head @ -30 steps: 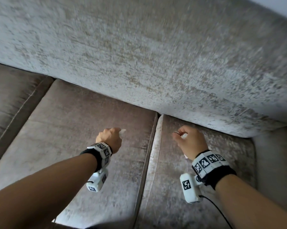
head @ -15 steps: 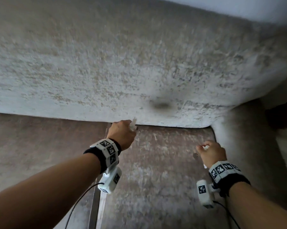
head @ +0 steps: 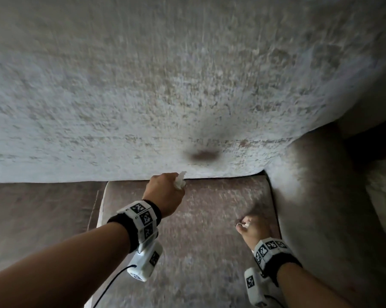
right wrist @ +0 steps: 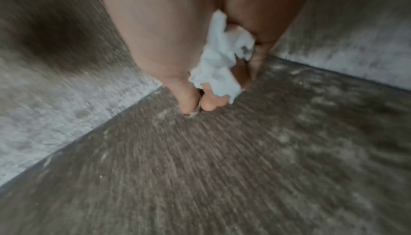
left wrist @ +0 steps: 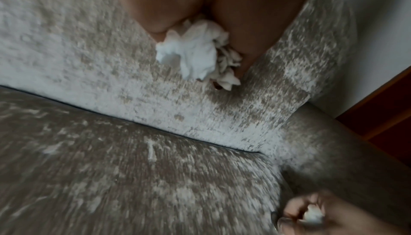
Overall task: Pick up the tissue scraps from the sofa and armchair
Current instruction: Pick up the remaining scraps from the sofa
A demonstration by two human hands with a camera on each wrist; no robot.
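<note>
Over the sofa seat cushion [head: 210,218], the left hand [head: 165,194] clenches a wad of tissue scraps [left wrist: 191,52] near the backrest [head: 143,96], and the right hand [head: 253,228] pinches more scraps [right wrist: 220,57] near the armrest [head: 316,185], likely keeping gathered pieces from dropping.

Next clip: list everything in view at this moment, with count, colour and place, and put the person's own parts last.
Back cushion: one, pale grey-beige, fills the upper head view.
Seat cushions: two seen, brown-beige, below the back cushion; a seam splits them at left.
Armrest: one, beige, at the right end of the seat.
Wood panel: one, reddish-brown, beyond the armrest, seen from the left wrist.
Tissue scraps: white, one wad in the left grip, one wad in the right grip; the number of pieces cannot be told.
Wrist cameras: two, white, with black-and-white marker bands.
Left hand: holds tissue near the back cushion.
Right hand: holds tissue near the armrest, low over the seat.
</note>
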